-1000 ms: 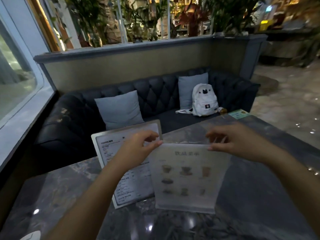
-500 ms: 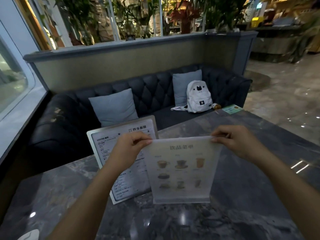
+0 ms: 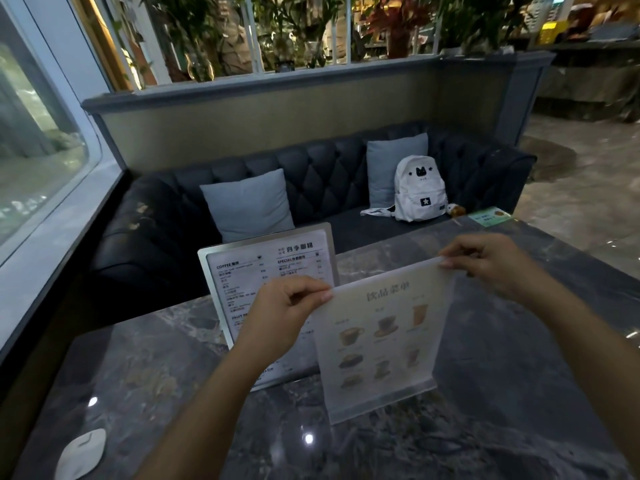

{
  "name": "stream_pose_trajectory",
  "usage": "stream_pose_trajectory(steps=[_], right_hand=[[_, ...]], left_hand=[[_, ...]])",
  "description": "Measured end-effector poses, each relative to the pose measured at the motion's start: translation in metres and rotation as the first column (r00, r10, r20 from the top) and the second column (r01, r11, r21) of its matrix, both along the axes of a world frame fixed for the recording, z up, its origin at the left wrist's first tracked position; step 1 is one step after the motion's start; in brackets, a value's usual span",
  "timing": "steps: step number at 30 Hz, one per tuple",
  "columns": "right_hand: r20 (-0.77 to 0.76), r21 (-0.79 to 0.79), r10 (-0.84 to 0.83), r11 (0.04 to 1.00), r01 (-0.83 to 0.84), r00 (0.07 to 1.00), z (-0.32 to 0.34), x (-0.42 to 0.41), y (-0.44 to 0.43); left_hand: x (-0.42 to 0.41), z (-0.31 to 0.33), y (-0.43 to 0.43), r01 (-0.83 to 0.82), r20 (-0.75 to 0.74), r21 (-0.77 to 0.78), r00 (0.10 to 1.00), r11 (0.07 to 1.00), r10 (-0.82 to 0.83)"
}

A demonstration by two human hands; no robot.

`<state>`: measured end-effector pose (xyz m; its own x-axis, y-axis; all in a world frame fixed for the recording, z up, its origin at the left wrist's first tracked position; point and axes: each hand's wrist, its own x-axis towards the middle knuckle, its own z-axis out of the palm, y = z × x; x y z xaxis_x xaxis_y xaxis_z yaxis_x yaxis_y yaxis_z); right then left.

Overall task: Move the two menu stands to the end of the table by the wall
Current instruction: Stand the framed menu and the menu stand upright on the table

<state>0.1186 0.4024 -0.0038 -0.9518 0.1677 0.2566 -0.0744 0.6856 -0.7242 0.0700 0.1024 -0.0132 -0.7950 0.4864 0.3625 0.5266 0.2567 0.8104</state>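
From the head view, both hands reach forward over a dark marble desk (image 3: 156, 368). The left hand (image 3: 284, 315) pinches the upper left corner of a clear acrylic menu stand (image 3: 382, 341) between thumb and fingers, and the right hand (image 3: 491, 265) pinches its upper right corner in the same way, so the stand hangs between the two hands. The sheet shows pictures of drinks under a pale title. It is tilted, its right top corner higher than the left; its clear base sits at the desk surface, though whether it touches or is just off the stone cannot be told.

Just beyond the left hand, and partly hidden by it, a second menu stand (image 3: 249, 271) with a grey metal frame stands upright on the desk, printed with coffee lists in columns. Its right edge lies behind the left edge of the held stand.

Near the left forearm, at the desk's close corner, lies a white computer mouse (image 3: 81, 453). Well beyond the right hand, at the far desk edge, lies a small green card (image 3: 490, 215).

Past both hands runs a dark tufted sofa (image 3: 166, 230) with two grey cushions (image 3: 249, 204) and a white backpack (image 3: 419, 190). A window (image 3: 34, 140) lines the wall off to the side of the left hand.
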Motion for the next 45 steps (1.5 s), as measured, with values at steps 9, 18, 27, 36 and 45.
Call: stream_pose_trajectory(steps=[9,18,27,36,45], right_hand=[[-0.015,-0.021,0.02,1.0,-0.021,1.0,-0.001,0.004,-0.001],[-0.002,-0.026,0.019,0.999,-0.019,1.0,-0.002,0.005,0.001],[-0.081,0.098,0.017,0.995,-0.009,0.997,0.009,0.011,-0.004],[0.027,0.261,0.142,0.955,-0.144,0.99,0.043,-0.029,-0.032],[0.377,0.391,0.208,0.847,-0.359,0.903,0.047,-0.123,-0.063]], left_hand=[[0.002,0.001,0.0,0.023,0.019,0.021,1.0,1.0,-0.023],[0.0,-0.001,-0.003,0.013,0.043,0.015,0.999,1.0,-0.013],[-0.005,-0.001,-0.021,-0.029,0.05,0.033,0.998,0.999,0.027],[-0.031,0.007,-0.063,-0.246,0.003,0.154,0.969,0.957,0.249],[-0.068,-0.022,-0.099,-0.596,0.001,0.214,0.792,0.774,0.61]])
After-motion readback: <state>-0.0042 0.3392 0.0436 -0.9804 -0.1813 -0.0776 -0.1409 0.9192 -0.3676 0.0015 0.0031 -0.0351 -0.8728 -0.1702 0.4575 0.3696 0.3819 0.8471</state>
